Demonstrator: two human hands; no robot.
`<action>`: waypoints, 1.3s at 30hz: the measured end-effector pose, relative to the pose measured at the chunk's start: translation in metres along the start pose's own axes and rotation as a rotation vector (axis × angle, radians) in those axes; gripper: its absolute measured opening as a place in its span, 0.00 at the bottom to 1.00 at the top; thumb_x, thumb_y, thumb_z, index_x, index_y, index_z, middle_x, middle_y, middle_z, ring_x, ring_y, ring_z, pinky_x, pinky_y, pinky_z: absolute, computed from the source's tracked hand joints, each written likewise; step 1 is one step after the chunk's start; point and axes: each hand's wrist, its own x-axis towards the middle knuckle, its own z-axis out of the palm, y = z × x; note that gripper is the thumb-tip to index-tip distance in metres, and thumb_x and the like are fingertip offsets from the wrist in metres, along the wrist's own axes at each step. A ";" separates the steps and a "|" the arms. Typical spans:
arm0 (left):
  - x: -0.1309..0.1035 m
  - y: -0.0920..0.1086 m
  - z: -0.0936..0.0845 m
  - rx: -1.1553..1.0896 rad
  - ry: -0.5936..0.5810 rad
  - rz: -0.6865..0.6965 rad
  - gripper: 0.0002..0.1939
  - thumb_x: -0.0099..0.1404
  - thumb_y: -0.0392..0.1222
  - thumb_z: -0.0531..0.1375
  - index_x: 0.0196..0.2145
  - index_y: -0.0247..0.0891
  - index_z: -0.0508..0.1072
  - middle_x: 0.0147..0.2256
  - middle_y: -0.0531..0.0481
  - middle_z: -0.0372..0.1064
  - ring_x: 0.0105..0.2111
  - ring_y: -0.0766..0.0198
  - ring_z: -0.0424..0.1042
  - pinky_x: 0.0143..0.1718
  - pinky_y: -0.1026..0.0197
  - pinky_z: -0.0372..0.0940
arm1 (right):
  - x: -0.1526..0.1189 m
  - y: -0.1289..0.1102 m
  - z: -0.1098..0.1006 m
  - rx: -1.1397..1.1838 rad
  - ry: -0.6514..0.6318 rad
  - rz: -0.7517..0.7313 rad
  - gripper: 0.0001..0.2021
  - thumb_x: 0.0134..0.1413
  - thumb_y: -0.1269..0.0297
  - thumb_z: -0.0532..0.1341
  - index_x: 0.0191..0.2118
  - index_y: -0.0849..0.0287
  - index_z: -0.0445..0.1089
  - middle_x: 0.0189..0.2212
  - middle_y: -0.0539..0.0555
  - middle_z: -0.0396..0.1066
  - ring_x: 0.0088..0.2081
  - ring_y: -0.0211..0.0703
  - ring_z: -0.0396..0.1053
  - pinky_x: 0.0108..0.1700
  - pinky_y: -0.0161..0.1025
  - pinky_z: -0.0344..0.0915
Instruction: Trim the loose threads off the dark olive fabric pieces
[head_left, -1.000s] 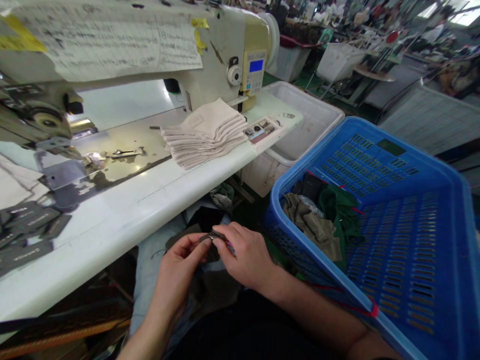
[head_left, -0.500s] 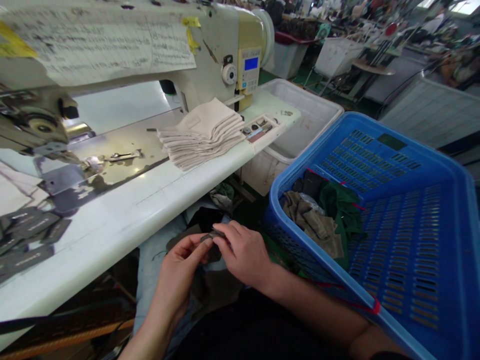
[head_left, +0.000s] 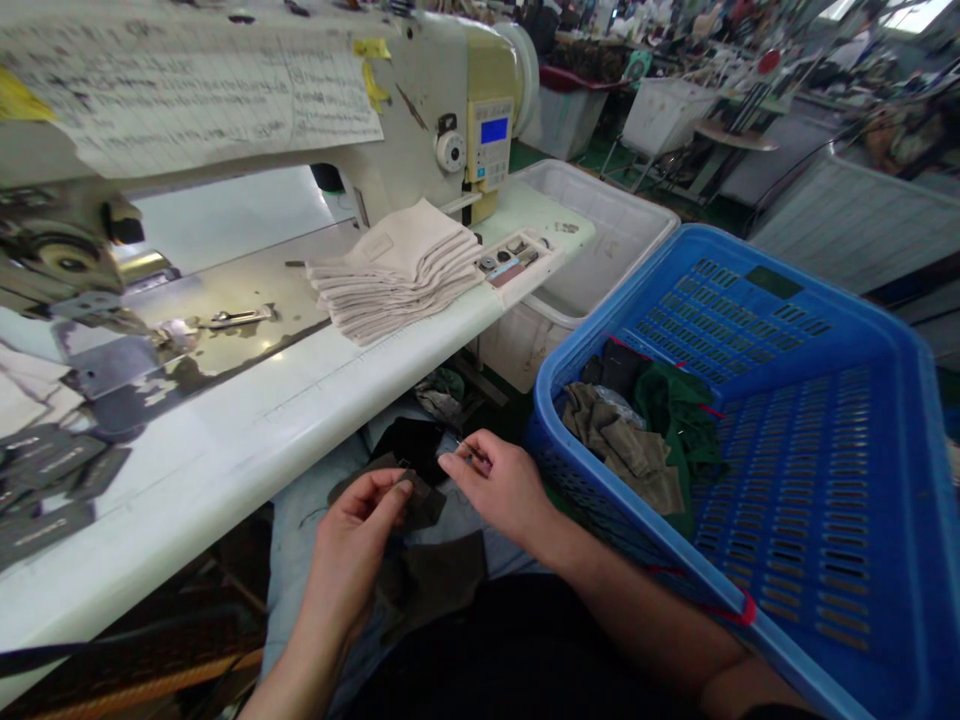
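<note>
Over my lap, my left hand (head_left: 351,535) pinches a small dark olive-brown fabric piece (head_left: 423,504) by its upper edge, thumb against fingers. To its right and a little apart, my right hand (head_left: 504,488) is closed around a thin, pointed tool (head_left: 472,452). Most of that tool is hidden by the fingers, and its exact kind cannot be made out. More dark olive fabric (head_left: 450,572) lies on my lap below the hands, over light blue cloth (head_left: 296,560).
A sewing machine (head_left: 420,90) stands on a white table (head_left: 247,440). Folded beige pieces (head_left: 405,265) and dark labels (head_left: 56,465) lie on it. Right of me is a blue basket (head_left: 780,400) holding olive and green cloth (head_left: 622,440). Behind it stands a white bin (head_left: 600,215).
My hands have moved apart. The right hand, with the thin tool, has shifted right, away from the fabric. My left hand keeps its pinch, and more of the fabric piece shows.
</note>
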 end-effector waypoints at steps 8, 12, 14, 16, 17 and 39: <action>-0.005 0.009 0.004 0.017 -0.137 -0.028 0.18 0.47 0.53 0.70 0.31 0.38 0.79 0.28 0.50 0.75 0.28 0.62 0.72 0.32 0.61 0.68 | -0.001 0.001 0.009 0.000 -0.069 -0.371 0.09 0.62 0.67 0.61 0.46 0.56 0.76 0.41 0.52 0.75 0.41 0.38 0.73 0.43 0.34 0.68; -0.009 0.010 0.010 -0.088 -0.170 -0.093 0.22 0.46 0.55 0.72 0.33 0.39 0.77 0.30 0.52 0.75 0.28 0.62 0.75 0.33 0.60 0.72 | -0.003 0.005 0.015 -0.213 -0.070 -0.459 0.08 0.65 0.66 0.59 0.44 0.58 0.76 0.41 0.55 0.76 0.41 0.41 0.75 0.41 0.34 0.68; -0.009 0.009 0.012 -0.098 -0.165 -0.089 0.22 0.44 0.54 0.74 0.33 0.39 0.76 0.30 0.52 0.76 0.30 0.61 0.76 0.35 0.60 0.72 | -0.004 0.006 0.016 -0.242 -0.046 -0.458 0.08 0.64 0.66 0.60 0.45 0.58 0.75 0.42 0.56 0.76 0.41 0.42 0.75 0.39 0.34 0.67; -0.008 0.009 0.012 -0.086 -0.165 -0.084 0.23 0.43 0.54 0.74 0.33 0.39 0.75 0.30 0.52 0.76 0.31 0.60 0.77 0.37 0.59 0.73 | -0.005 0.005 0.016 -0.160 -0.012 -0.425 0.08 0.66 0.67 0.58 0.44 0.58 0.74 0.40 0.56 0.76 0.41 0.41 0.75 0.40 0.34 0.68; -0.007 0.009 0.012 -0.077 -0.162 -0.079 0.23 0.44 0.54 0.73 0.34 0.39 0.75 0.29 0.51 0.76 0.31 0.59 0.77 0.37 0.58 0.73 | -0.005 0.004 0.016 -0.098 0.006 -0.397 0.08 0.67 0.67 0.56 0.42 0.59 0.74 0.39 0.56 0.76 0.41 0.41 0.75 0.42 0.34 0.68; 0.001 0.001 0.012 0.091 -0.183 0.016 0.19 0.43 0.54 0.71 0.28 0.41 0.72 0.20 0.55 0.71 0.23 0.59 0.75 0.29 0.59 0.70 | -0.002 -0.014 -0.019 0.076 0.072 -0.298 0.09 0.66 0.59 0.56 0.36 0.57 0.66 0.33 0.51 0.70 0.36 0.40 0.69 0.39 0.36 0.64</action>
